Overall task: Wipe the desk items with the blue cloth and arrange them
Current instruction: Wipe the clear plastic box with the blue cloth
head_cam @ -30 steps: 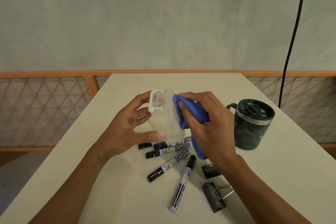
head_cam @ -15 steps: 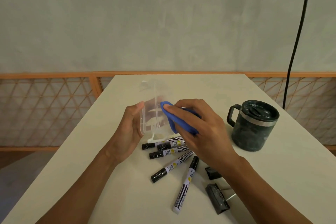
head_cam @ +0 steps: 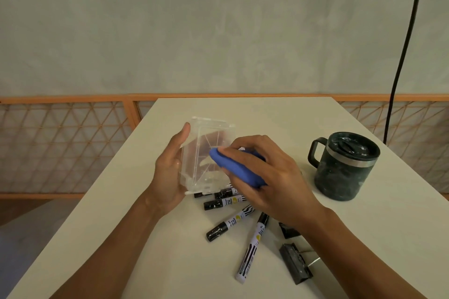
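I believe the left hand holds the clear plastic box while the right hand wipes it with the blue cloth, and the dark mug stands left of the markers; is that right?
Not quite: the head view shows the dark mug right of the markers. Otherwise yes: the left hand holds the clear plastic box while the right hand wipes it with the blue cloth.

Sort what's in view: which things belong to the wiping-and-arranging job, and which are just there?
Job: blue cloth gripped in the right hand; clear plastic box held by the left hand; markers, binder clips and lidded mug on the desk.
Just there: black cable; lattice railing.
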